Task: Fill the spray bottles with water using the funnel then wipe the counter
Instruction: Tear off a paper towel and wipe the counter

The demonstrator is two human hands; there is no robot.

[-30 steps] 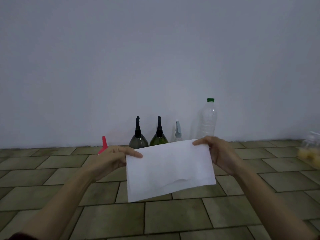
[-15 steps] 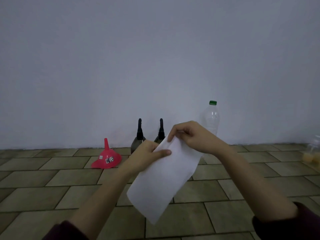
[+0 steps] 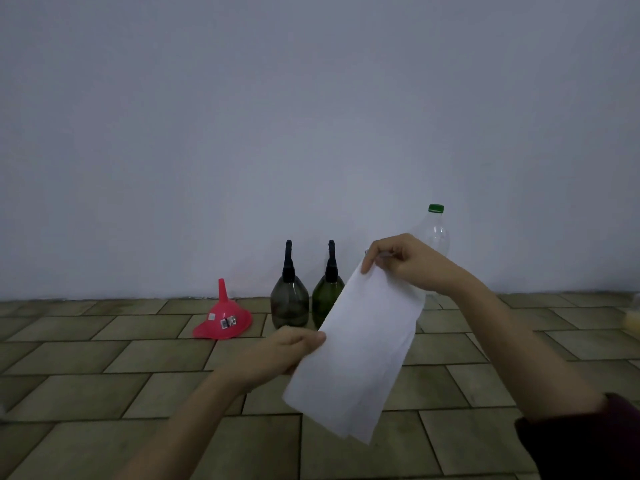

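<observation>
The folded white paper towel [image 3: 363, 355] hangs slanted above the tiled desk [image 3: 138, 375], hiding part of the green spray bottle [image 3: 325, 299] and the lower clear plastic bottle [image 3: 437, 233]. The right hand [image 3: 405, 263] pinches its top corner; the left hand [image 3: 280, 355] grips its left edge. The grey spray bottle [image 3: 289, 299] and red upturned funnel [image 3: 223, 318] stand by the wall.

A plain home utility corner, by the look of it: a bare pale wall [image 3: 311, 116] meets an olive-brown tiled desk [image 3: 104, 375], and beyond the left hand [image 3: 277, 355] household gear lines the wall — a red funnel [image 3: 223, 315], two dark spray bottles [image 3: 289, 299], a clear plastic bottle [image 3: 434, 233].
</observation>
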